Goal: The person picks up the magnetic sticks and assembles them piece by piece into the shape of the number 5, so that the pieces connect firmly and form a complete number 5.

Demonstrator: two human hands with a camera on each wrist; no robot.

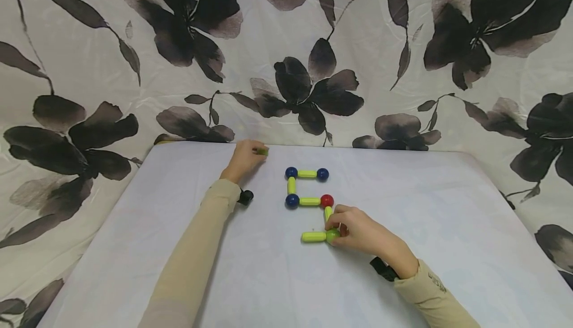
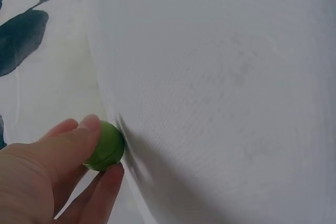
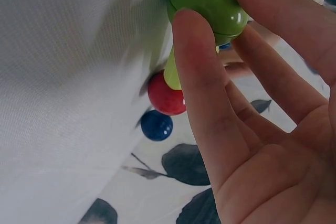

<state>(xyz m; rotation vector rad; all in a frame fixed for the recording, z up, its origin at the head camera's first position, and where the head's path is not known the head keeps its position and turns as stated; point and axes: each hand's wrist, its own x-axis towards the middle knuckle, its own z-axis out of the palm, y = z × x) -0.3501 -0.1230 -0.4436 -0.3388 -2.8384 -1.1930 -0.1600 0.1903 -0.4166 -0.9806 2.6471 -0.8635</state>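
Observation:
My left hand (image 1: 241, 161) pinches a green ball (image 2: 109, 148) between thumb and fingers, close to the white surface near the table's far edge. On the table lies a bent chain of yellow-green rods and coloured balls. Its upper part has a blue ball (image 1: 323, 174) at the far end, then blue corner balls (image 1: 291, 172) and a red ball (image 1: 327, 201). From the red ball a short rod (image 1: 329, 212) leads to another green ball (image 1: 333, 237), which my right hand (image 1: 360, 228) holds in its fingertips. A last rod (image 1: 314, 237) points left from that ball, its outer end bare.
A white cloth (image 1: 264, 278) covers the table. Behind it hangs a pale fabric with dark flowers (image 1: 295, 89). Black devices are worn on the left wrist (image 1: 246, 197) and on the right wrist (image 1: 384, 269).

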